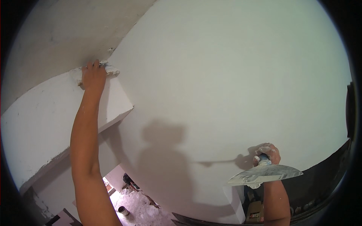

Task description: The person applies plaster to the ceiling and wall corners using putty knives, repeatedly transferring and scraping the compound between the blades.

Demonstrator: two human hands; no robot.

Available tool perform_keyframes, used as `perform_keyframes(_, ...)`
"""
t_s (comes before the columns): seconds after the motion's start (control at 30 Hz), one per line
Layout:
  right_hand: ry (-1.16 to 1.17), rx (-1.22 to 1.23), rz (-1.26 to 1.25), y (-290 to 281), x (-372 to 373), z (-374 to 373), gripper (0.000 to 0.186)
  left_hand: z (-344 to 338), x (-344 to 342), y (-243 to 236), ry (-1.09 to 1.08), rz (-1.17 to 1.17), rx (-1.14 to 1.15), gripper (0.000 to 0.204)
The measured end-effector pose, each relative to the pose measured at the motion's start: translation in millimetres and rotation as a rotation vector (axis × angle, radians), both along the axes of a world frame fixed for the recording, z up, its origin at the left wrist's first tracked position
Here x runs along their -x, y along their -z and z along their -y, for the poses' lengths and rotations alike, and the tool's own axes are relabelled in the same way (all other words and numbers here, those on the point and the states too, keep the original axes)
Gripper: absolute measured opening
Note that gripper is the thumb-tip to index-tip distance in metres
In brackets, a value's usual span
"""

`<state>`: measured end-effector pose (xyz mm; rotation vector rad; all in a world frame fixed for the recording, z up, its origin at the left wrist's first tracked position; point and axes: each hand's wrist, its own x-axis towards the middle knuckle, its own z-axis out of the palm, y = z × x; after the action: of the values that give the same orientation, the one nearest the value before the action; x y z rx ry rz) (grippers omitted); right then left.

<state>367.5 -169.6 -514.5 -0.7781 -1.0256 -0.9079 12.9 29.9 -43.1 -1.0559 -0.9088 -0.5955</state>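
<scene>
My left hand (94, 75) is raised to the top of a white beam (56, 120), close to the grey ceiling. Its fingers are closed on a putty knife (112, 71) caked with white putty, its blade lying against the beam's face; the fingers hide most of the handle. Lower on the right, my right hand (272, 153), smeared with putty, grips a second, wide putty knife (266, 175) by its blue handle. That blade points toward me, spread with grey-white putty, and a lump hangs off its edge. It is held in front of the white wall (233, 83).
The beam's lower edge juts out at the left. Far below, a putty-spattered floor (141, 207) holds a dark can (123, 211). A cardboard box (255, 211) lies beside my right forearm, near dark shelf-like edges. A dark object (351, 111) is at the right rim.
</scene>
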Motion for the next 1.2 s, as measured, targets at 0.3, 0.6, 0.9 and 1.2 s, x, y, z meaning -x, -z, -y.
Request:
perform_keyframes(0.3, 0.051, -0.046, 0.052, 2.1, -3.4, -6.3, 0.027, 34.9, -28.4, -43.0, -0.155, 0.224, 0.405, 0.027)
perform_keyframes(0.6, 0.035, -0.101, 0.032, 1.6, 4.1, -4.5, 0.032, 54.3, -30.2, 46.4, -0.195, 0.047, 0.697, 0.031)
perform_keyframes(0.9, 0.112, 0.025, 0.041, 4.3, 6.5, 13.5, 0.034, 141.9, 61.9, 231.1, 1.028, 0.445, 1.315, 0.049)
perform_keyframes(1.2, -0.715, 0.587, -0.267, 85.4, 134.9, 94.0, 0.034, 150.9, 108.7, 459.0, 2.263, 1.411, 1.409, 0.048)
